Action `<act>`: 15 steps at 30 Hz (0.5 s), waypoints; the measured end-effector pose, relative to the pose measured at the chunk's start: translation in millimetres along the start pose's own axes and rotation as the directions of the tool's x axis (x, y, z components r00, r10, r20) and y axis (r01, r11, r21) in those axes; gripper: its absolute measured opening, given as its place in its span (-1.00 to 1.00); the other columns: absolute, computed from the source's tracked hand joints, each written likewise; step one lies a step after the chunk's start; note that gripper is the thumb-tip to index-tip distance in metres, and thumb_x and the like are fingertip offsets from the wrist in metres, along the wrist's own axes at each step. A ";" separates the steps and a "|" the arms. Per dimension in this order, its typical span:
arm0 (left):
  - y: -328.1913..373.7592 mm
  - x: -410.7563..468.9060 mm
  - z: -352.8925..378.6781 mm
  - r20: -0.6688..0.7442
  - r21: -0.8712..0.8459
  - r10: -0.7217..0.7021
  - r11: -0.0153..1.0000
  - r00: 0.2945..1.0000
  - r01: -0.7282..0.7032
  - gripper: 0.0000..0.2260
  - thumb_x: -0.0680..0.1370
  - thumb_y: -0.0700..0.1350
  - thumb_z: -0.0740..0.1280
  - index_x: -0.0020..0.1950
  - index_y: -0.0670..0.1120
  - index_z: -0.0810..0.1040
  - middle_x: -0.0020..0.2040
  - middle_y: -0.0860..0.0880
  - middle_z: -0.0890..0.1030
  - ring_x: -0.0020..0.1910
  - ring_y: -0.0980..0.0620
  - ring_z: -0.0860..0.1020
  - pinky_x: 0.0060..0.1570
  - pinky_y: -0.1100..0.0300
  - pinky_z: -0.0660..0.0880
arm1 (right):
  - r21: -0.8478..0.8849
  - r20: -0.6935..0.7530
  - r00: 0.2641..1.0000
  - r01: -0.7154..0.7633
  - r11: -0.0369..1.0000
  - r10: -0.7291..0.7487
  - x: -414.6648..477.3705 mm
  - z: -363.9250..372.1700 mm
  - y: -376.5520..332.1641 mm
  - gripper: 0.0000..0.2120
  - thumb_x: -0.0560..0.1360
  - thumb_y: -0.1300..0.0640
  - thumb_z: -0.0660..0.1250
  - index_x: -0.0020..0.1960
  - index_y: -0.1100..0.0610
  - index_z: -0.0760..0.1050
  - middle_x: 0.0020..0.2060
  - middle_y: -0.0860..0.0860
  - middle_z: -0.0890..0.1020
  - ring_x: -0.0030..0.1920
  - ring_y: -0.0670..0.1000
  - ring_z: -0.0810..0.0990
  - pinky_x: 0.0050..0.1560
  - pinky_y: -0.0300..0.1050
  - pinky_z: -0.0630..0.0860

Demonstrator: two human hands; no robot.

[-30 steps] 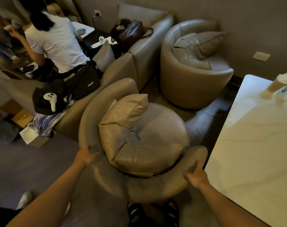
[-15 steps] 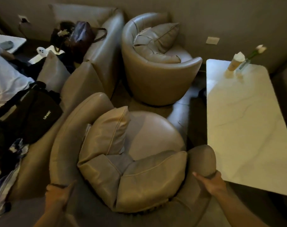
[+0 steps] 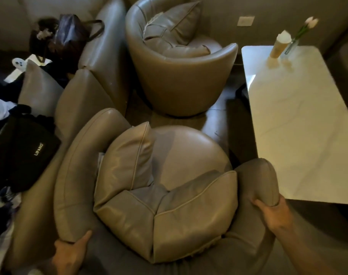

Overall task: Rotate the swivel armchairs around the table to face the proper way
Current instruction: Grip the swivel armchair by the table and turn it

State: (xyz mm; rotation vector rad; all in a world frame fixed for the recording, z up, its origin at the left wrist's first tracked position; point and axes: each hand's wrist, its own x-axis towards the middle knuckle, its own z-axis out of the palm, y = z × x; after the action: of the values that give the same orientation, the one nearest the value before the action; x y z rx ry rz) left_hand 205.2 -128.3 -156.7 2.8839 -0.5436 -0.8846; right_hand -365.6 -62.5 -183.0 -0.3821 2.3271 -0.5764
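A round beige leather swivel armchair (image 3: 189, 153) fills the lower middle of the head view, with two loose cushions (image 3: 129, 155) on its seat. Its open side points up and right, toward the white marble table (image 3: 300, 124) on the right. My left hand (image 3: 69, 253) grips the outside of the chair's left arm at the bottom left. My right hand (image 3: 274, 213) clasps the end of its right arm, close to the table's near corner. A second matching armchair (image 3: 179, 80) stands beyond, its curved back turned toward me.
A beige sofa (image 3: 101, 62) runs along the left, loaded with a black bag (image 3: 28, 153), a brown handbag (image 3: 69, 36) and a grey pillow (image 3: 38, 90). On the table's far end stand a tan cup (image 3: 280, 44) and a vase with white tulips (image 3: 300, 34).
The near armchair has swivelled so that its right arm swings toward the table. Both hands stay on its arms. The view has shifted right, and the person at the left has left the frame.
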 end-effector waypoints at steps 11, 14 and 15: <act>12.1 2.5 -12.2 0.022 -0.091 0.104 0.991 0.994 -0.102 -0.20 0.38 0.06 0.57 0.41 -0.32 0.29 0.35 -0.42 0.44 0.34 -0.42 0.42 0.26 -0.21 0.40 | -0.013 -0.016 0.998 -0.062 0.998 0.061 -2.7 4.9 6.3 -0.10 0.29 -0.22 0.57 0.48 0.11 0.33 0.34 0.25 0.53 0.26 0.37 0.52 0.30 0.31 0.46; 25.8 14.2 -13.3 0.025 -0.095 0.143 0.986 0.989 -0.140 -0.17 0.37 0.08 0.58 0.44 -0.29 0.28 0.36 -0.40 0.44 0.35 -0.41 0.42 0.27 -0.22 0.40 | 0.005 -0.042 0.995 -0.087 0.996 0.087 -9.5 9.3 7.8 -0.15 0.30 -0.20 0.57 0.44 0.15 0.36 0.31 0.26 0.55 0.24 0.35 0.53 0.30 0.29 0.45; 31.2 19.8 -13.1 0.027 -0.095 0.153 0.984 0.988 -0.149 -0.16 0.36 0.09 0.58 0.44 -0.28 0.28 0.36 -0.39 0.44 0.34 -0.41 0.42 0.27 -0.23 0.41 | 0.012 -0.046 0.994 -0.094 0.995 0.095 -11.5 11.3 8.2 -0.15 0.30 -0.19 0.58 0.44 0.15 0.36 0.30 0.26 0.55 0.24 0.35 0.53 0.30 0.28 0.45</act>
State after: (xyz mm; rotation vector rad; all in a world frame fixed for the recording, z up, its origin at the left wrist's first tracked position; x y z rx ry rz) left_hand 218.0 -164.9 -150.8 2.7074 -0.6945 -0.9124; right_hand -350.5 -54.0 -188.1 -0.2548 2.3717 -0.5563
